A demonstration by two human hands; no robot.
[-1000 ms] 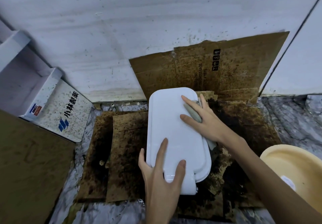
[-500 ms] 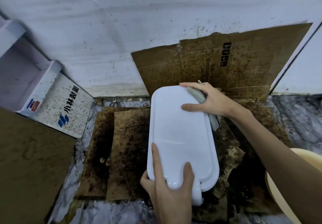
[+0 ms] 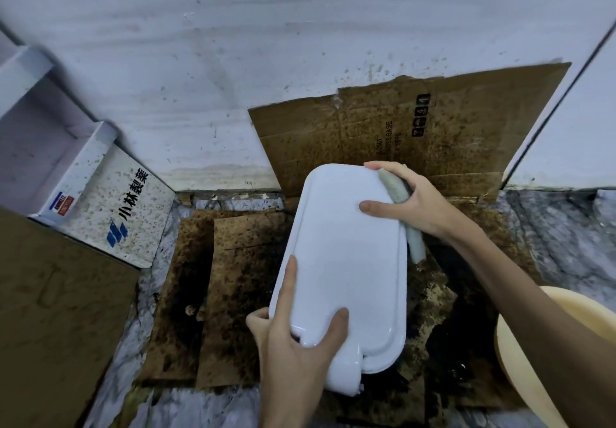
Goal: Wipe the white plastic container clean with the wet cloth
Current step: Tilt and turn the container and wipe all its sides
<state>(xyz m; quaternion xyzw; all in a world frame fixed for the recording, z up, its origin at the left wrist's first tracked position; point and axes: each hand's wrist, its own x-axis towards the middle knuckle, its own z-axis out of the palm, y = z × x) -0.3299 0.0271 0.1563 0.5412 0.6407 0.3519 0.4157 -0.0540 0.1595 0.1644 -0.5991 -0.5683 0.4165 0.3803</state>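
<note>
Still at far rim, right hand gripping one cloth; left hand clasping one container.

Your container is plain glossy white, no marks on top. The cloth at its far right edge is pale grey-green. The cardboard under it is brown, blotched black and speckled. Left of the container the box is white with brown specks, black characters and a blue logo. The basin on its right is cream yellow.
</note>
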